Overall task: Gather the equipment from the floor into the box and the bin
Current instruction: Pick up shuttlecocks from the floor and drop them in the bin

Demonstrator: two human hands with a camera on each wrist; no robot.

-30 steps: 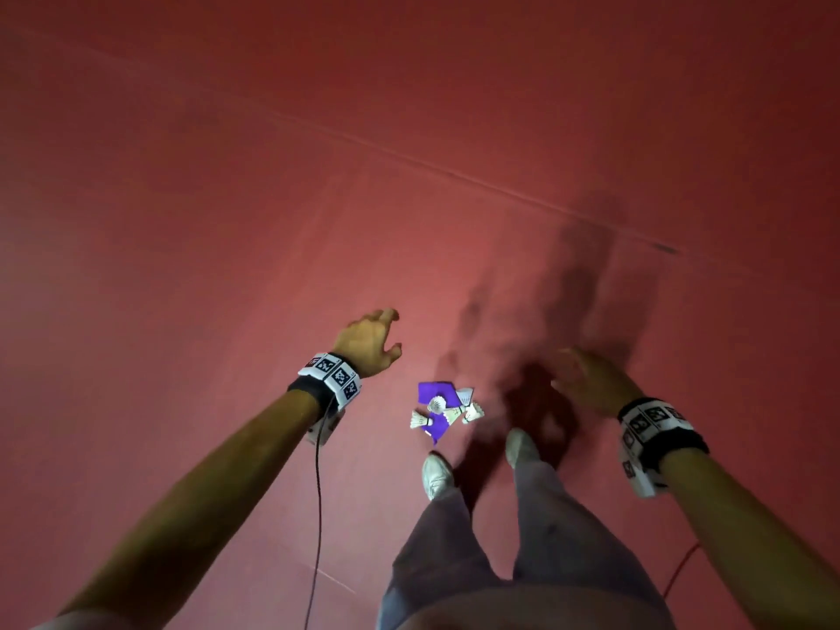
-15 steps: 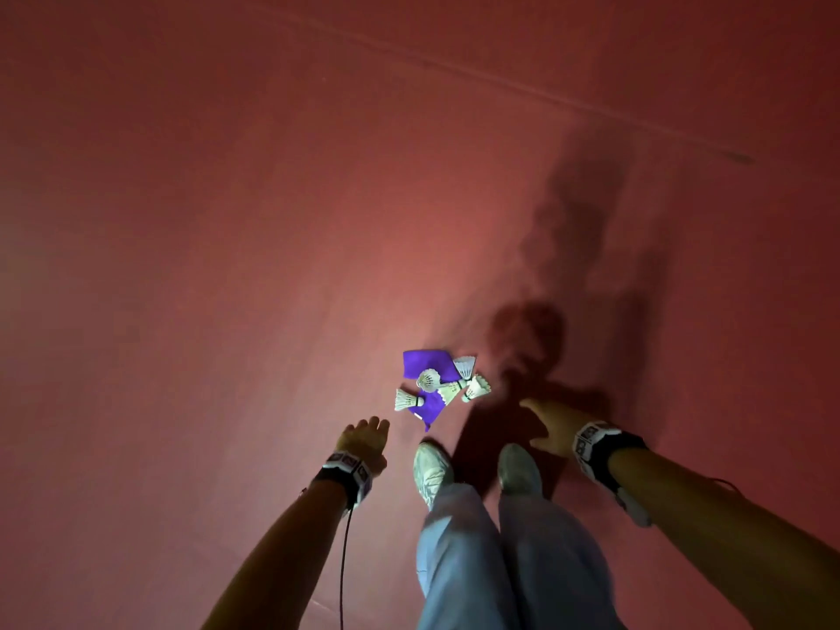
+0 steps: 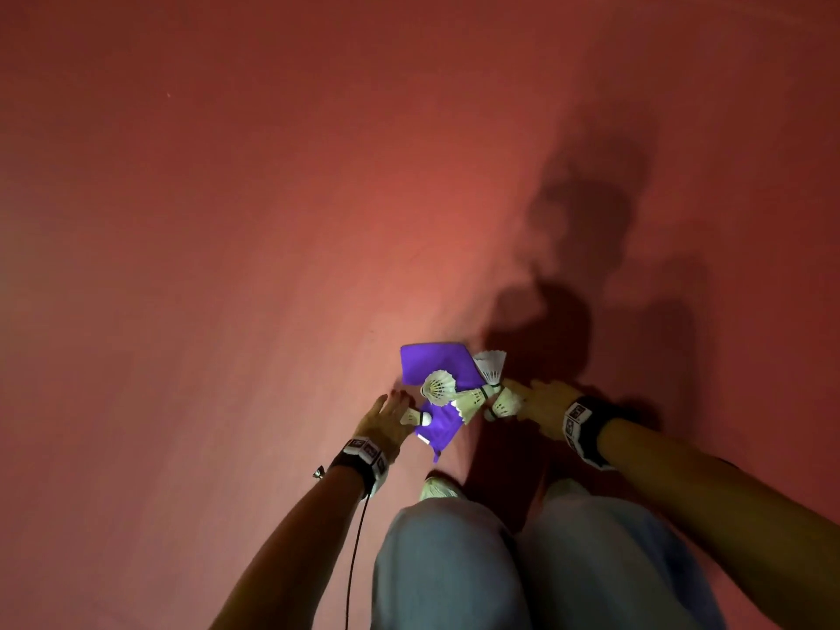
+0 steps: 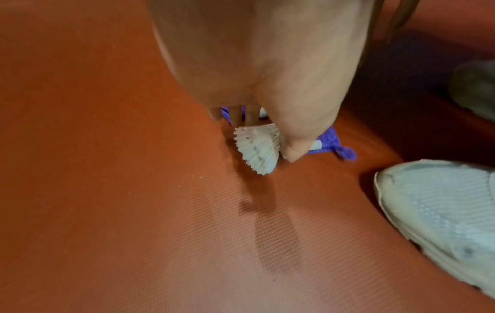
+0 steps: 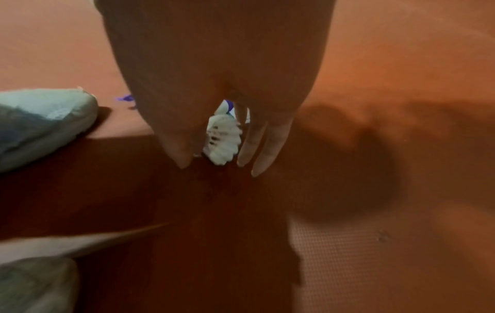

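A: Floor [image 3: 227, 266], red mat. Where's the gear?

B: A small pile just ahead of the shoes [image 3: 436, 488]: two purple cloths [image 3: 432, 361] with five white shuttlecocks on and beside them.

A: Left hand [image 3: 386, 420]?

B: Down at the pile's left edge, thumb and fingers pinching the leftmost shuttlecock [image 4: 257, 148], which lies against the near cloth.

A: Right hand [image 3: 545, 406]?

B: At the pile's right edge, fingers extended down either side of the rightmost shuttlecock [image 5: 222, 137]. Whether it grips yet, cannot tell.

A: Box, bin?

B: Neither in view.
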